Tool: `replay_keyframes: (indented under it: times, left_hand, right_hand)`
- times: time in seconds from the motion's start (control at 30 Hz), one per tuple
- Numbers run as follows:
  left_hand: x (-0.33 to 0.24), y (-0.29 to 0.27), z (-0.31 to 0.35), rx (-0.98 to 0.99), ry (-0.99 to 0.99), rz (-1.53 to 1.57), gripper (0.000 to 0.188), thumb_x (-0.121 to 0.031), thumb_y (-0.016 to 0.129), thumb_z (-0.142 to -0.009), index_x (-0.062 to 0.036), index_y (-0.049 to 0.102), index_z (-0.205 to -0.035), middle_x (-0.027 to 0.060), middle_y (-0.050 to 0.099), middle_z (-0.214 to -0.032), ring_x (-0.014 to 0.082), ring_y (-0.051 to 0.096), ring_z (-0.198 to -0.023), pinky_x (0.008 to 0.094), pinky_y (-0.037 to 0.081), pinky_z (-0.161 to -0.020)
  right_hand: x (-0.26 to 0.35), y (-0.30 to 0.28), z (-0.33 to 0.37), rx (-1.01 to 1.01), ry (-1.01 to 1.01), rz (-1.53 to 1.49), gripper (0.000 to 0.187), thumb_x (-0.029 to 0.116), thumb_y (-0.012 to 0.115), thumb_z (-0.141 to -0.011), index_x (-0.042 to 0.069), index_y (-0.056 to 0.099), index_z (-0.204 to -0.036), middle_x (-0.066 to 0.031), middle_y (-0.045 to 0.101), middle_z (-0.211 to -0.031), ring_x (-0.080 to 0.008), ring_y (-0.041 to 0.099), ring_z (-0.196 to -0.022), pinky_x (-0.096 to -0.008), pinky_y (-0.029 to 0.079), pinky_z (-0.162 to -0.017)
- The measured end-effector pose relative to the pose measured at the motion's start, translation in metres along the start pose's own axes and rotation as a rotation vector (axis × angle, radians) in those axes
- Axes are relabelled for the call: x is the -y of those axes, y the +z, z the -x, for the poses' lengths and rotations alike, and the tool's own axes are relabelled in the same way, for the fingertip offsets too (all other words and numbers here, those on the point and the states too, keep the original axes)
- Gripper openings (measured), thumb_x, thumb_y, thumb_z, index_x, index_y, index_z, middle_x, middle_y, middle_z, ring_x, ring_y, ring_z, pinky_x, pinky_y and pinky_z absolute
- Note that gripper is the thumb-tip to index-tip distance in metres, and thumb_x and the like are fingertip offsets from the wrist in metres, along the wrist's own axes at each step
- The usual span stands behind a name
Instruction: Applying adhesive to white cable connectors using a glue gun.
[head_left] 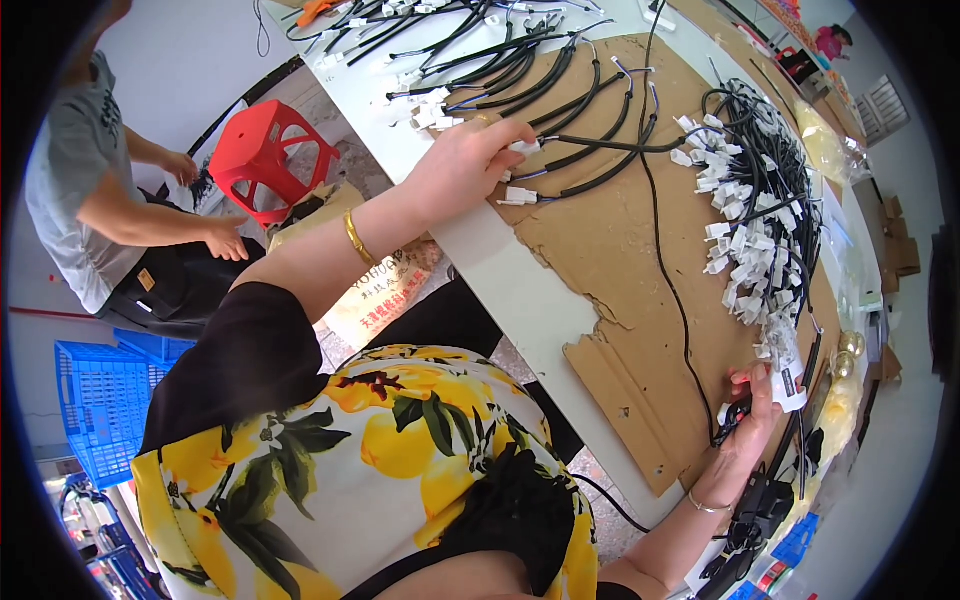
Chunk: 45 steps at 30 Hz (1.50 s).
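Two hands (pixel 465 165) (pixel 750 415) each hold one white connector (pixel 523 147) (pixel 788 385).

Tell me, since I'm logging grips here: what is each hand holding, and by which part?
The left hand pinches a black cable at its white plastic connector. The right hand grips another white connector at a cable's end.

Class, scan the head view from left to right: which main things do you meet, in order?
Blue crate → red stool → left hand on a white connector → torn cardboard sheet → heap of white-plugged black cables; right hand sits below that heap.
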<state>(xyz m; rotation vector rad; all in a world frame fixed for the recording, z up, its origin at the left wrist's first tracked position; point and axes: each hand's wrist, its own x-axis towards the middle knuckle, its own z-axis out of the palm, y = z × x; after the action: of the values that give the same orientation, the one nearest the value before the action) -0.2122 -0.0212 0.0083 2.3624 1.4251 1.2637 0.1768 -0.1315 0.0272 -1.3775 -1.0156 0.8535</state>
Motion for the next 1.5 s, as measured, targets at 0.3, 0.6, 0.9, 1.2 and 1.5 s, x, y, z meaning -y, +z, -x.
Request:
replay_keyframes:
  times: [0.3, 0.6, 0.9, 1.2, 1.5]
  left_hand:
    - [0.008, 0.009, -0.058, -0.266, 0.219, -0.172, 0.012, -0.007, 0.059, -0.073, -0.0046, 0.057, -0.084, 0.0135, 0.056, -0.069, 0.0304, 0.056, -0.064, 0.0379, 0.045, -0.056]
    - [-0.018, -0.010, -0.039, -0.311, 0.115, -0.104, 0.014, -0.011, 0.060, -0.074, -0.0053, 0.058, -0.087, 0.0087, 0.055, -0.064, 0.0227, 0.054, -0.054, 0.0309, 0.045, -0.051]
    - [-0.010, -0.013, 0.006, -0.067, -0.287, 0.111, 0.015, -0.011, 0.062, -0.073, -0.0037, 0.058, -0.086, 0.0089, 0.060, -0.066, 0.0173, 0.058, -0.055, 0.0266, 0.046, -0.051]
    - [0.005, -0.019, 0.014, 0.052, -0.195, 0.045, 0.013, -0.008, 0.061, -0.070, -0.0034, 0.061, -0.082, 0.0102, 0.062, -0.070, 0.0215, 0.059, -0.061, 0.0292, 0.047, -0.057]
    - [-0.006, -0.025, 0.019, -0.030, -0.049, -0.053, 0.015, -0.003, 0.063, -0.070, -0.0030, 0.061, -0.084, 0.0086, 0.060, -0.074, 0.0202, 0.057, -0.068, 0.0292, 0.045, -0.063]
  right_hand:
    - [0.001, -0.001, -0.001, -0.006, 0.041, -0.007, 0.022, 0.020, 0.062, -0.076, 0.004, 0.053, -0.087, -0.0029, 0.055, -0.064, -0.0086, 0.048, -0.057, -0.0211, 0.038, -0.054]
    - [0.004, 0.003, 0.001, 0.001, 0.039, -0.012, 0.021, 0.021, 0.062, -0.076, 0.004, 0.053, -0.083, -0.0026, 0.054, -0.064, -0.0086, 0.048, -0.056, -0.0201, 0.037, -0.053]
    - [0.002, 0.000, -0.001, 0.029, 0.022, -0.013, 0.020, 0.021, 0.061, -0.076, 0.004, 0.053, -0.083, -0.0026, 0.054, -0.064, -0.0094, 0.049, -0.058, -0.0208, 0.038, -0.055]
    - [-0.001, -0.002, 0.000, 0.043, 0.007, -0.030, 0.019, 0.018, 0.061, -0.077, 0.003, 0.053, -0.085, -0.0031, 0.054, -0.065, -0.0099, 0.048, -0.058, -0.0217, 0.038, -0.057]
    - [-0.001, 0.001, 0.000, 0.035, -0.012, -0.048, 0.019, 0.016, 0.060, -0.077, 0.001, 0.052, -0.085, -0.0038, 0.052, -0.065, -0.0107, 0.045, -0.058, -0.0237, 0.039, -0.059]
